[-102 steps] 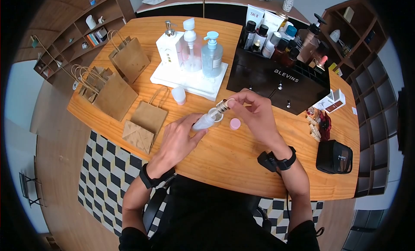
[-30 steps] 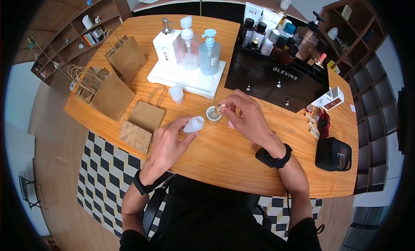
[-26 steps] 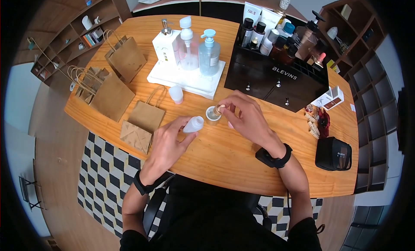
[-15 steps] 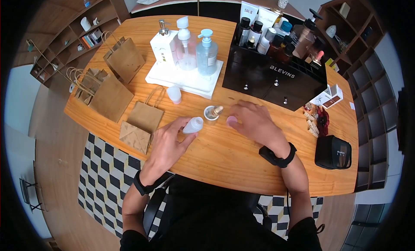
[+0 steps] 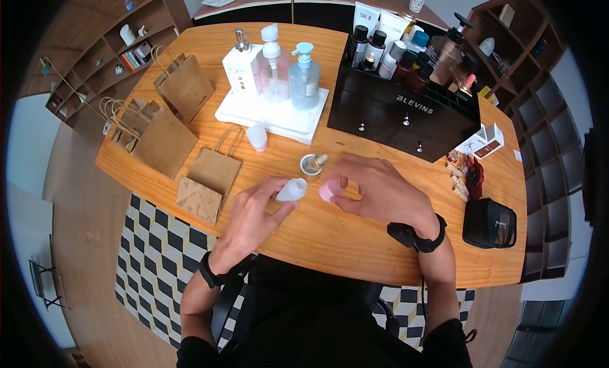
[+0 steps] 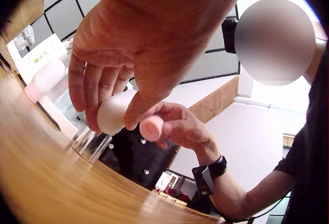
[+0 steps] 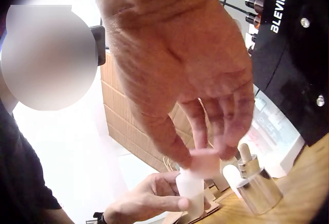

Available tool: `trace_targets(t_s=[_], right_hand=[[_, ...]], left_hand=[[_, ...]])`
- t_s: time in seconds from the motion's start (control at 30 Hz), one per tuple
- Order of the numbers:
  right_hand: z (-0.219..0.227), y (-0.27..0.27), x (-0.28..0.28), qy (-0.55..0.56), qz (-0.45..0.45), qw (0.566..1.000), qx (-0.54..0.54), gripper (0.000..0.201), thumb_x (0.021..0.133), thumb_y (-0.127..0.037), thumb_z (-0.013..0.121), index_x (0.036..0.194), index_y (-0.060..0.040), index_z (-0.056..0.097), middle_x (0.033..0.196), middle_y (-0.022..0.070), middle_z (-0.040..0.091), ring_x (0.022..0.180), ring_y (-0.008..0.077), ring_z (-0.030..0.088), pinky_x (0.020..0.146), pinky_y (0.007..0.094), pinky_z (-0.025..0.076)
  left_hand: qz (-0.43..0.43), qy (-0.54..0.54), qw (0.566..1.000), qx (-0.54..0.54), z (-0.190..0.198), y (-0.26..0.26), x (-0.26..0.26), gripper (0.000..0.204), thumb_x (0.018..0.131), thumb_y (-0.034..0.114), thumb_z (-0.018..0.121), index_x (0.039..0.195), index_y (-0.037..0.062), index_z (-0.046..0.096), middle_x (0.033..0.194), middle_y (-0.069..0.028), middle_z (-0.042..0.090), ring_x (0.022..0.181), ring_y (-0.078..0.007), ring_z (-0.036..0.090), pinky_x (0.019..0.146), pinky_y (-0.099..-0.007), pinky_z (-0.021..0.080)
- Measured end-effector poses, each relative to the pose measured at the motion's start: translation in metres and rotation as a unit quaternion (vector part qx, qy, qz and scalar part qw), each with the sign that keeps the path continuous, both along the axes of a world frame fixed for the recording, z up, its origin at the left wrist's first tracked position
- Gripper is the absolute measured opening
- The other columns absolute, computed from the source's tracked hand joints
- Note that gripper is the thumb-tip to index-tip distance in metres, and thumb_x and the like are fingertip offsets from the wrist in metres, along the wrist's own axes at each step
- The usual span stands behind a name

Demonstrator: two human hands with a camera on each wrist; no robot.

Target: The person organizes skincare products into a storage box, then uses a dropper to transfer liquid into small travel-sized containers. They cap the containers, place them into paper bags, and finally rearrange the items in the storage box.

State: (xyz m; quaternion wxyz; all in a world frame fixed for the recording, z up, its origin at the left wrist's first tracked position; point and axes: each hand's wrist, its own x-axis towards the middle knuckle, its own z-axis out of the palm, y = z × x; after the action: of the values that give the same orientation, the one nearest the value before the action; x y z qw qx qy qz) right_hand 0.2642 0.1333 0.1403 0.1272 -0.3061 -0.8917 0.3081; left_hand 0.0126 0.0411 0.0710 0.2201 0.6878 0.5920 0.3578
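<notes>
In the head view my left hand point(image 5: 252, 217) grips a small translucent white bottle point(image 5: 291, 190), its open mouth tilted up and to the right. My right hand point(image 5: 384, 189) pinches a pink cap point(image 5: 329, 190) between thumb and fingers, just right of the bottle mouth. The right wrist view shows the cap point(image 7: 205, 163) close by the neck of the bottle point(image 7: 190, 192). Behind them on the table stands a glass jar point(image 7: 260, 192) with a gold-collared dropper point(image 7: 249, 163) in it. A white-pink cup-like piece point(image 5: 257, 138) stands at the front of the white tray.
Pump bottles point(image 5: 304, 82) stand on a white tray point(image 5: 269, 123) behind the hands. Brown paper bags point(image 5: 166, 143) are at the left. A black cosmetics organizer point(image 5: 380, 108) fills the back right; a black pouch point(image 5: 488, 224) and a dark red flower point(image 5: 474, 177) lie at the right.
The dropper was let go in the glass jar. My right hand picked the pink cap off the table and brought it left; my left hand moved slightly right with the bottle.
</notes>
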Motion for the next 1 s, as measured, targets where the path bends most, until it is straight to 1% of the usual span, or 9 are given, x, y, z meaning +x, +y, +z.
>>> trace_targets(t_s=[0.1, 0.2, 0.43, 0.53, 0.63, 0.7, 0.83, 0.9, 1.0], right_hand=[[0.001, -0.007, -0.008, 0.125, -0.010, 0.991, 0.050, 0.029, 0.087, -0.009, 0.080, 0.115, -0.0094, 0.071, 0.113, 0.0093, 0.070, 0.103, 0.0331, 0.071, 0.083, 0.0425, 0.058], [-0.011, -0.008, -0.013, 0.156, 0.036, 0.982, 0.101, 0.030, 0.086, -0.005, 0.079, 0.115, -0.0088, 0.071, 0.117, 0.0080, 0.069, 0.105, 0.0324, 0.070, 0.083, 0.0415, 0.058], [-0.019, -0.012, -0.018, 0.157, 0.075, 0.978, 0.114, 0.035, 0.083, 0.001, 0.082, 0.116, -0.0077, 0.073, 0.121, 0.0079, 0.072, 0.112, 0.0311, 0.069, 0.092, 0.0397, 0.059], [-0.018, -0.009, -0.014, 0.166, 0.083, 0.975, 0.121, 0.035, 0.083, -0.001, 0.084, 0.116, -0.0080, 0.074, 0.117, 0.0086, 0.073, 0.107, 0.0307, 0.071, 0.089, 0.0397, 0.059], [-0.013, -0.011, -0.010, 0.130, 0.051, 0.984, 0.107, 0.035, 0.085, -0.012, 0.085, 0.117, -0.0071, 0.073, 0.116, 0.0098, 0.072, 0.104, 0.0325, 0.071, 0.083, 0.0424, 0.059], [-0.007, -0.017, -0.009, 0.020, -0.023, 0.999, 0.043, 0.041, 0.088, -0.022, 0.085, 0.123, -0.0070, 0.071, 0.118, 0.0124, 0.074, 0.101, 0.0347, 0.073, 0.084, 0.0422, 0.059], [-0.005, -0.017, -0.010, 0.043, -0.015, 0.990, 0.131, 0.047, 0.092, -0.029, 0.082, 0.131, -0.0073, 0.068, 0.115, 0.0148, 0.076, 0.097, 0.0353, 0.074, 0.082, 0.0420, 0.058], [-0.016, -0.011, -0.011, 0.169, 0.044, 0.971, 0.166, 0.052, 0.094, -0.031, 0.081, 0.139, -0.0074, 0.065, 0.113, 0.0173, 0.077, 0.088, 0.0361, 0.075, 0.079, 0.0426, 0.059], [-0.010, -0.017, -0.009, 0.077, 0.010, 0.994, 0.075, 0.052, 0.095, -0.027, 0.079, 0.140, -0.0062, 0.064, 0.112, 0.0184, 0.077, 0.082, 0.0369, 0.075, 0.077, 0.0445, 0.059]], left_hand=[[-0.015, -0.008, 1.000, -0.005, 0.000, -0.001, 0.003, 0.040, 0.088, 0.011, 0.087, 0.123, -0.0007, 0.071, 0.105, -0.0173, 0.079, 0.095, -0.0283, 0.078, 0.087, -0.0379, 0.061], [-0.035, -0.013, 0.999, -0.001, 0.005, -0.003, 0.007, 0.040, 0.088, 0.010, 0.086, 0.124, -0.0010, 0.071, 0.106, -0.0184, 0.078, 0.097, -0.0290, 0.077, 0.088, -0.0380, 0.060], [-0.058, -0.013, 0.998, 0.020, 0.008, -0.004, 0.010, 0.039, 0.088, 0.009, 0.085, 0.122, -0.0017, 0.072, 0.110, -0.0190, 0.077, 0.099, -0.0340, 0.076, 0.089, -0.0388, 0.060], [-0.055, -0.019, 0.998, 0.030, 0.004, -0.003, 0.012, 0.038, 0.086, 0.008, 0.083, 0.120, 0.0006, 0.072, 0.111, -0.0189, 0.077, 0.101, -0.0393, 0.074, 0.089, -0.0436, 0.060], [-0.064, -0.016, 0.997, 0.044, 0.006, -0.004, 0.015, 0.037, 0.088, 0.010, 0.085, 0.120, -0.0015, 0.073, 0.113, -0.0188, 0.077, 0.101, -0.0347, 0.076, 0.089, -0.0398, 0.060], [-0.063, -0.013, 0.997, 0.049, 0.005, -0.004, 0.017, 0.037, 0.087, 0.010, 0.085, 0.120, -0.0014, 0.073, 0.113, -0.0186, 0.077, 0.101, -0.0346, 0.076, 0.089, -0.0398, 0.060], [-0.052, -0.035, 0.996, 0.058, 0.003, -0.003, 0.016, 0.037, 0.087, 0.010, 0.086, 0.120, -0.0014, 0.073, 0.112, -0.0181, 0.077, 0.101, -0.0348, 0.076, 0.089, -0.0400, 0.060], [-0.050, -0.028, 0.997, 0.055, 0.004, -0.004, 0.014, 0.038, 0.086, 0.010, 0.086, 0.120, -0.0014, 0.073, 0.112, -0.0181, 0.077, 0.101, -0.0349, 0.076, 0.088, -0.0399, 0.060], [-0.056, -0.012, 0.997, 0.058, 0.005, -0.003, 0.012, 0.038, 0.086, 0.010, 0.085, 0.120, -0.0007, 0.073, 0.112, -0.0181, 0.077, 0.100, -0.0370, 0.075, 0.086, -0.0416, 0.060]])
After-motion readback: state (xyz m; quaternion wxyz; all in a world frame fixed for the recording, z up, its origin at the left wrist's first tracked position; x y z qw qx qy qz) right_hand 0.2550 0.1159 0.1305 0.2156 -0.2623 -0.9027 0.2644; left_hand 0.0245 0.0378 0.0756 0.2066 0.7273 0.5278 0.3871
